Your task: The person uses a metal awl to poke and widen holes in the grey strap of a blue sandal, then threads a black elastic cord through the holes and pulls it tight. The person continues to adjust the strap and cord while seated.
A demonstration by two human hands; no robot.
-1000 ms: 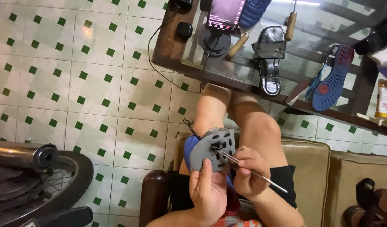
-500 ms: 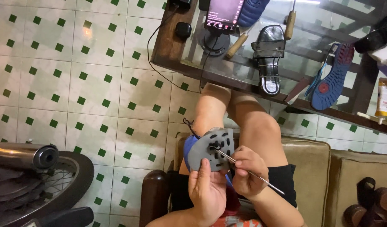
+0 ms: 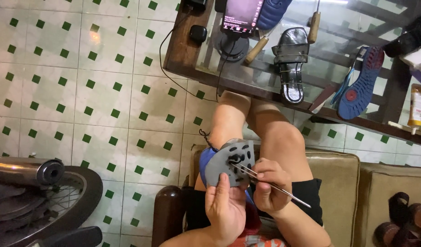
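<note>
My left hand [image 3: 225, 208] grips a blue shoe with a grey sole [image 3: 228, 162] from below, sole turned up, over my lap. My right hand [image 3: 269, 186] pinches a thin metal awl [image 3: 274, 185] whose tip sits in a dark hole near the sole's middle. A dark thread [image 3: 205, 136] hangs from the shoe's far edge. Both hands are above my bare knees, and I sit on a tan cushioned seat [image 3: 338, 183].
A glass-topped wooden table [image 3: 183, 50] stands ahead, bearing a phone on a stand [image 3: 240, 20], a black sandal [image 3: 290, 64], a blue-soled shoe [image 3: 361, 84], wooden-handled tools [image 3: 257, 49] and a cable. A motorbike wheel and exhaust [image 3: 36, 183] sit at lower left. Brown sandals [image 3: 407, 219] lie at right.
The awl's tip has shifted slightly on the sole; my hands and the shoe stay nearly where they were.
</note>
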